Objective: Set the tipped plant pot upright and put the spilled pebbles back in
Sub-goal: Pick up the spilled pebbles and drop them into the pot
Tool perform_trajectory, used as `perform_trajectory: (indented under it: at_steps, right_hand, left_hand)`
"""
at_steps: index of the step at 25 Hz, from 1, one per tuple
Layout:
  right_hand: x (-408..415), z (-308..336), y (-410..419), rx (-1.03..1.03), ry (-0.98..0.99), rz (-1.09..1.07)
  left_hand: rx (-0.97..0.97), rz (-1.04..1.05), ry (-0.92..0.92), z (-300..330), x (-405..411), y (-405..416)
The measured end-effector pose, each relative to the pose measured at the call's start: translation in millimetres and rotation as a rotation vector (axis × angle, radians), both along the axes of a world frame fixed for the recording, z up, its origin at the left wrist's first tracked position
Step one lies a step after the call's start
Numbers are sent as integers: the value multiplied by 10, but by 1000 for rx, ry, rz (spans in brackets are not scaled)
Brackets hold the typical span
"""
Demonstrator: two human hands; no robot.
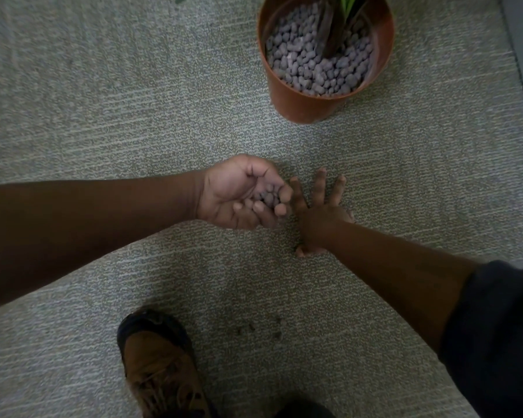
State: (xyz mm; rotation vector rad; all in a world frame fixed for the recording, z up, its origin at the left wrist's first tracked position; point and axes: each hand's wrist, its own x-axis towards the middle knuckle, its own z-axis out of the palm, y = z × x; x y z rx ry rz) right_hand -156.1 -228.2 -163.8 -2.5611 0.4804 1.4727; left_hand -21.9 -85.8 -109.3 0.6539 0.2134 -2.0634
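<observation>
The upright pot [325, 60] stands at one o'clock from the left hand [243, 193], which cups pebbles [267, 197], while the right hand [320, 211] lies flat, fingers spread, on the carpet [103, 116].

Round terracotta-coloured plastic plant pot [302, 107] upright far right on grey-green carpet [103, 101], filled with grey clay pebbles [311, 70]; left hand [242, 193] cupped around a handful of them, right hand [320, 212] flat on carpet, fingers spread; brown lace-up shoe [163, 372] near.
</observation>
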Motion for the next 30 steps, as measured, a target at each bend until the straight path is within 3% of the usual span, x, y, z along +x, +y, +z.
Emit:
perform_trajectory:
  at_steps: [7, 13, 24, 27, 30]
  right_hand:
    - [20, 119, -2, 36, 17, -16]
    - [26, 160, -4, 42, 26, -23]
    - [26, 56, -5, 25, 13, -27]
    - [12, 54, -13, 20, 10, -24]
    - [15, 60, -6, 27, -5, -21]
  left_hand:
    - [177, 590, -321, 624, 204, -516]
    - [248, 829, -506, 849, 409, -788]
    - [196, 845, -601, 824, 637, -710]
    - [122, 803, -913, 701, 548, -589]
    - [-166, 398, -1420, 389, 238, -275]
